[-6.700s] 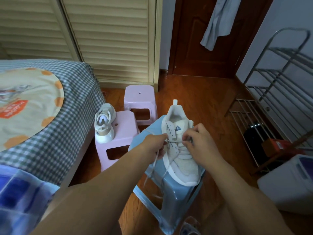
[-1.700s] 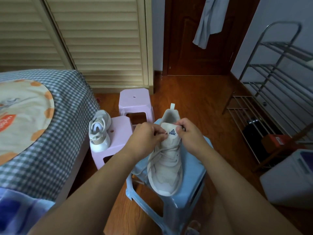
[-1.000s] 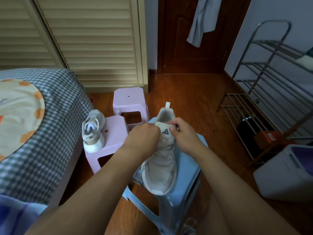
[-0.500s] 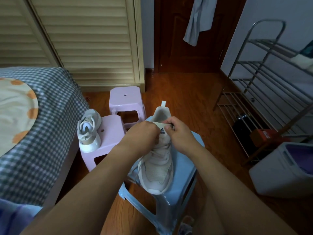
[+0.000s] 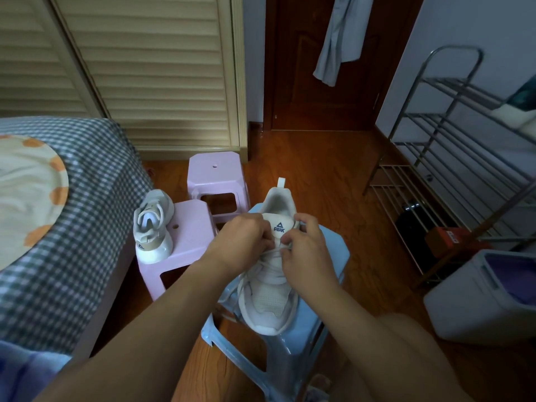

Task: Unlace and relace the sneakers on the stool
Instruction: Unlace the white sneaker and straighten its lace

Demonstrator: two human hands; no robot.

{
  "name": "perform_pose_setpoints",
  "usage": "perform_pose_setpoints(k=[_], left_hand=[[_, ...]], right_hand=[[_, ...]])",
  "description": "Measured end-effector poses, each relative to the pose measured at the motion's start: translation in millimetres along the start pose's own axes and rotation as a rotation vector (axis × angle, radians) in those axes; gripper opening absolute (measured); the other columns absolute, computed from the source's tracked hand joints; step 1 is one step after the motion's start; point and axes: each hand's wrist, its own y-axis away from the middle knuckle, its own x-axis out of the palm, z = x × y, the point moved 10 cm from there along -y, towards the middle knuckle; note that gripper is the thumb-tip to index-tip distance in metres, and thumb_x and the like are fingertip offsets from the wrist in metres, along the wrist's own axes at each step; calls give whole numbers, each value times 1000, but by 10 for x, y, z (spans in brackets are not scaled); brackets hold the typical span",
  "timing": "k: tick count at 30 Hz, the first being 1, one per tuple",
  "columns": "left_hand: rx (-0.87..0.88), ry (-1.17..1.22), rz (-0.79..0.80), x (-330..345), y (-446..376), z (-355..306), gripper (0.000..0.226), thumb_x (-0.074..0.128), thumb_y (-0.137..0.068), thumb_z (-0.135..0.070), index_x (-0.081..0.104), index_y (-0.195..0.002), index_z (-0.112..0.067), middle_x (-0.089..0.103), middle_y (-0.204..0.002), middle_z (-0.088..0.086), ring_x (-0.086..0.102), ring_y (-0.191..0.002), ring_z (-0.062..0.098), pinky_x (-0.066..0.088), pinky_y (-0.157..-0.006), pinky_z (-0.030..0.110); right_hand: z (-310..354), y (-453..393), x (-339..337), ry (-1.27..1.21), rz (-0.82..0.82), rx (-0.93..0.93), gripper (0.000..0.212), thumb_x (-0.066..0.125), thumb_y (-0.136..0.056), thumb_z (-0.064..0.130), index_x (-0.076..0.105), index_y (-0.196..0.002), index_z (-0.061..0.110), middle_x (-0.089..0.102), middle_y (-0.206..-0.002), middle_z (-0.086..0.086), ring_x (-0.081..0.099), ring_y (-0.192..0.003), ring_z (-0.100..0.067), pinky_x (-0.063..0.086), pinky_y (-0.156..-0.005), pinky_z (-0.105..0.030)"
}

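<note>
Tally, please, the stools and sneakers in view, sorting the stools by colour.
Pink stools: 2
Blue stool: 1
White sneakers: 2
Total: 5

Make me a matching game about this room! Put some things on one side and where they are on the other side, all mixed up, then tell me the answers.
Things:
1. sneaker being laced
2. second sneaker
3. grey cloth
4. white bin

Places:
A. hanging on the brown door
B. on the floor at the far right
C. on the blue stool, under both hands
D. on the near pink stool, beside the bed

Pairs: 1-C, 2-D, 3-A, 4-B
</note>
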Motion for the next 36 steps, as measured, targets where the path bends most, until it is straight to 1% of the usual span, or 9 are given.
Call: perform_pose_setpoints(k=[10, 16, 23, 26, 28, 30, 32, 34, 36], left_hand=[[-44, 5, -4, 64, 15, -9, 17, 62, -94, -18, 77, -102, -20, 72, -106, 3, 68, -92, 20, 57, -86, 38], [-86, -2, -104, -1, 57, 8, 17, 65, -93, -20, 78, -102, -24, 74, -105, 2, 68, -94, 21, 56, -88, 36], [-94, 58, -134, -1, 98, 10, 17, 64, -94, -21, 79, -103, -22, 74, -103, -1, 66, -92, 16, 41, -79, 19], [-49, 49, -98, -39, 110, 0, 17, 67, -91, -23, 77, -104, -20, 70, -105, 0, 64, -95, 19, 47, -80, 26], [-29, 41, -60, -50, 119, 20, 23, 68, -91, -24, 75, -113, -22, 66, -109, -1, 62, -100, 19, 51, -87, 31], [6, 21, -34, -48, 115, 5, 28, 68, -93, -23, 72, -121, -23, 62, -112, -2, 59, -104, 18, 49, -91, 29], [37, 7, -40, -53, 113, -54, 28, 62, -97, -21, 71, -124, -21, 62, -115, -2, 57, -106, 18, 48, -91, 28], [43, 24, -59, -63, 108, -86, 26, 56, -101, -19, 72, -121, -20, 64, -116, -2, 58, -106, 17, 48, -91, 28], [26, 57, -102, -96, 92, -63, 27, 53, -102, -19, 73, -120, -19, 64, -111, -3, 57, -102, 16, 50, -90, 30]], right_hand=[[-14, 16, -55, -25, -54, 9, 18, 58, -98, 14, 73, -107, 9, 35, -151, 8, 58, -111, -14, 42, -84, -16], [-36, 33, -59, 22, -105, 15, 17, 61, -96, 14, 72, -107, 7, 39, -151, 4, 63, -100, -17, 52, -80, -26], [8, -29, -42, 25, -74, -30, 8, 67, -93, 15, 72, -94, 8, 40, -146, 2, 57, -108, -16, 50, -86, -27], [-245, -72, -265, -206, -128, 84, 7, 66, -93, 12, 70, -86, 11, 43, -133, 9, 45, -110, -4, 38, -91, -19], [-687, -65, -426, -430, -212, 331, 6, 65, -95, 11, 70, -97, 10, 55, -123, 4, 52, -112, -10, 41, -96, -26], [-1206, 37, -358, -918, -279, 688, 16, 59, -97, 3, 66, -112, 1, 63, -103, -8, 62, -110, -24, 51, -96, -37], [-1406, 102, -179, -1425, -301, 915, 13, 48, -101, -2, 59, -105, -7, 63, -98, -15, 64, -101, -27, 53, -89, -39], [-1321, 82, -52, -1718, -260, 960, 19, 43, -104, 3, 58, -104, -8, 67, -104, -20, 69, -91, -28, 55, -80, -40], [-1133, 17, 35, -1710, -145, 882, 18, 44, -104, 8, 59, -103, -1, 69, -87, -11, 69, -71, -22, 53, -72, -38]])
